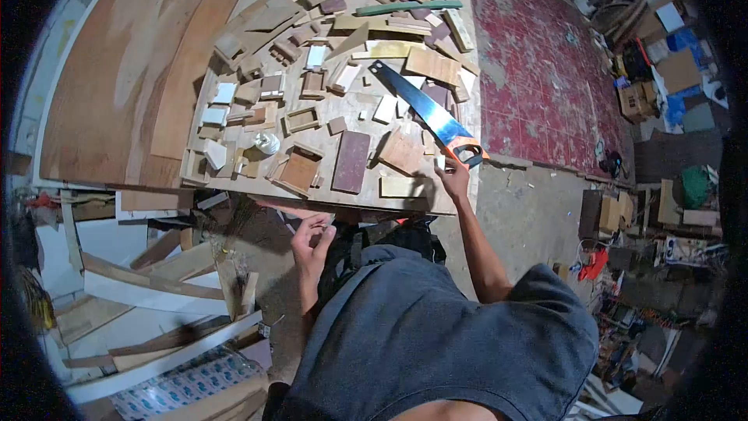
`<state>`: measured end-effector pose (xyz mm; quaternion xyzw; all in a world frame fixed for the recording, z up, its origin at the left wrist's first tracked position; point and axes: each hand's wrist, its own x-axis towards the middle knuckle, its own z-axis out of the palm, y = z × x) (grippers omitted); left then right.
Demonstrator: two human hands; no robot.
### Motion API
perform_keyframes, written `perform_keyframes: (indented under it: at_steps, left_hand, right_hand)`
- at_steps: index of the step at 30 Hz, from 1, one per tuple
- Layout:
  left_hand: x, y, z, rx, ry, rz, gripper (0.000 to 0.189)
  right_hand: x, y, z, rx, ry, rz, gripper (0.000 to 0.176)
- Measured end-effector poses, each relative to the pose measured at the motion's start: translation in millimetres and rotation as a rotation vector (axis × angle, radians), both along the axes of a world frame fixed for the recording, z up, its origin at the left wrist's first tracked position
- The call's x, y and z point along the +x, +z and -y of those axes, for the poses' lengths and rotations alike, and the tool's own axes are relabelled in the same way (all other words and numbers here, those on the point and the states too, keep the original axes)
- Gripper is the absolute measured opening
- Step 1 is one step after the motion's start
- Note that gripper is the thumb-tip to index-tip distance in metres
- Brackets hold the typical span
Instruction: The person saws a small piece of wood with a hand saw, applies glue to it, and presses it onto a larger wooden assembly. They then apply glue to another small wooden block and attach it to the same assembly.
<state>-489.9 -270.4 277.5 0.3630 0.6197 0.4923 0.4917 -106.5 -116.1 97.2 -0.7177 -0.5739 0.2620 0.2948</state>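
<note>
At the table's near right corner, my right hand (pixel 453 178) has its fingers closed around a small white piece (pixel 440 162). Just beyond those fingers lies a handsaw (pixel 432 113) with an orange and black handle, its blade slanting up to the left across wood scraps. My left hand (pixel 312 243) hangs in front of the table's near edge, fingers curled toward the thumb; whatever may be between them is too small to make out. Between the hands on the tabletop are a dark reddish board (pixel 351 162), a pale strip (pixel 407 186) and a small open wooden box (pixel 298 168).
Many wood offcuts and small box shapes cover the wooden table (pixel 366 201). A green strip (pixel 409 8) lies toward the back. Large plywood sheets (pixel 117 70) lean at left, above stacked boards (pixel 156 284). Clutter with a cardboard box (pixel 637 101) lines the right side.
</note>
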Motion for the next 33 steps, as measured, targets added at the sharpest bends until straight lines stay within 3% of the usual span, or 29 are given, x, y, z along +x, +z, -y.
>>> perform_keyframes:
  at_steps: [2,3,6,9,12,13,15,20,23,27,29,31,33]
  left_hand:
    - [-3,-8,-1,0.032,0.023,0.002,0.030]
    - [-4,-10,-2,0.066,0.026,0.008,0.029]
    - [-3,31,-14,0.078,0.000,0.074,0.042]
    - [-11,59,-24,0.202,-0.042,0.068,0.058]
    - [-17,90,-35,0.475,-0.051,-0.120,0.067]
    - [-21,96,-37,0.477,-0.032,-0.115,0.067]
    - [-30,105,-40,0.570,-0.023,-0.369,0.066]
    - [-56,90,-27,0.469,0.086,-0.380,0.056]
    - [-66,69,-13,0.392,0.246,-0.242,0.048]
    - [-88,26,9,0.370,0.325,0.652,0.056]
    - [-100,50,19,0.464,0.326,1.018,0.061]
    - [-107,43,28,0.513,0.314,1.045,0.070]
    - [-113,47,37,0.572,0.258,1.193,0.078]
  right_hand:
    - [-45,71,1,-0.213,-0.047,-0.610,0.035]
    - [-73,114,5,-0.244,0.018,-0.772,0.033]
    - [-136,190,18,-0.293,0.342,-1.015,0.044]
    - [-185,254,30,-0.475,0.501,-1.235,0.032]
    - [-209,263,39,-0.638,0.561,-1.386,0.022]
    - [-217,265,40,-0.650,0.573,-1.372,0.022]
    - [-234,269,40,-0.597,0.675,-1.208,0.020]
    - [-280,274,42,-0.512,0.647,-0.942,0.019]
    - [-302,271,31,-0.544,0.837,-0.692,0.021]
    - [-343,272,-8,-0.453,1.031,-0.476,0.025]
    - [-366,212,-52,-0.194,0.998,-0.334,0.027]
    - [-400,188,-84,-0.147,0.820,-0.211,0.026]
    - [-426,156,-108,0.105,0.806,0.012,0.034]
